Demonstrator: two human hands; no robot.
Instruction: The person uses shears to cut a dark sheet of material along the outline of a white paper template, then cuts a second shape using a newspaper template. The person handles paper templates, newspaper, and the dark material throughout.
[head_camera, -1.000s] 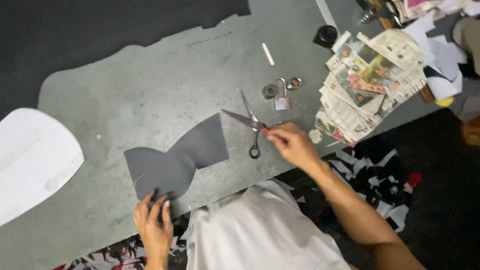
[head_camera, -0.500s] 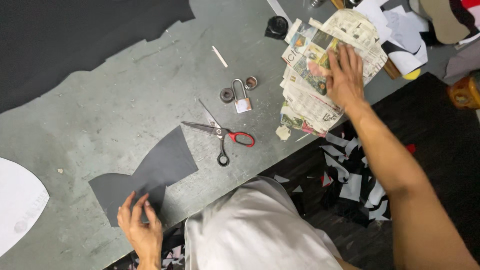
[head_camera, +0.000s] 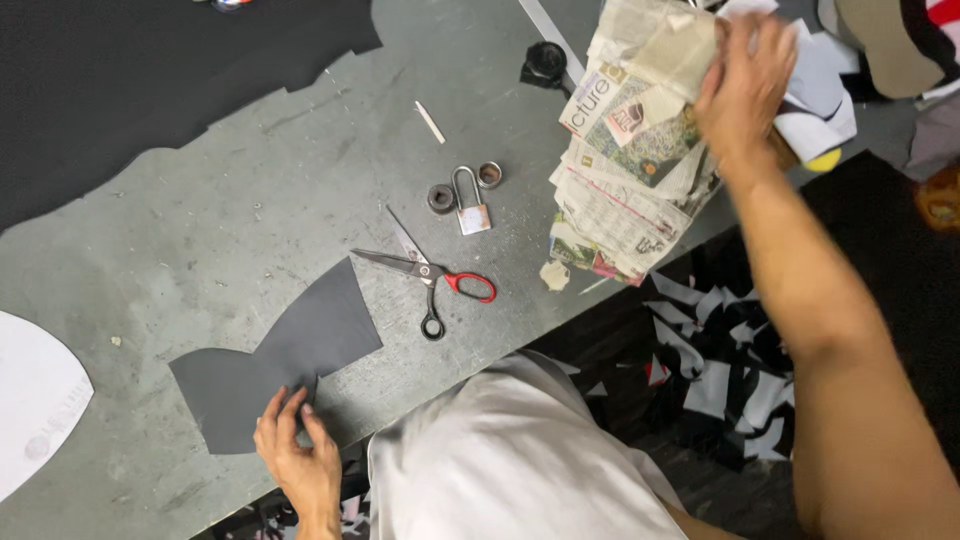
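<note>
Left hand (head_camera: 295, 455) rests flat and released on the grey cut piece (head_camera: 275, 365); right hand (head_camera: 745, 85) grasps the newspaper stack (head_camera: 630, 170), scissors (head_camera: 430, 275) between them.

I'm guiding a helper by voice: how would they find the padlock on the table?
Start at the grey table and find the red-handled scissors near its front edge. Just beyond their blades, short of the newspaper stack, lies the padlock. It alone has a tall U-shaped shackle, between two small round rings.
</note>
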